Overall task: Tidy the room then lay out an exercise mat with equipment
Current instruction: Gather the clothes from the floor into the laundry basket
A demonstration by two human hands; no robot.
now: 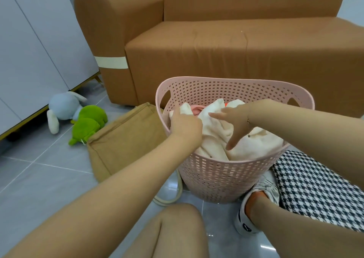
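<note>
A pink perforated laundry basket (226, 177) stands on the grey tiled floor in front of me. Cream cloth (256, 145) fills it, with a bit of pink fabric (198, 110) showing underneath. My left hand (185, 123) rests at the basket's left rim, its fingers curled on the edge of the cream cloth. Over the middle of the cloth, my right hand (232, 123) hovers with fingers spread and thumb pointing down, just touching the fabric.
A brown sofa (216, 51) stands behind the basket. A tan cushion (126, 139) lies left of it on the floor. A blue plush rabbit (63, 110) and green plush toy (88, 123) lie by a white cabinet (29, 60). Checkered cloth (315, 188) covers my right knee.
</note>
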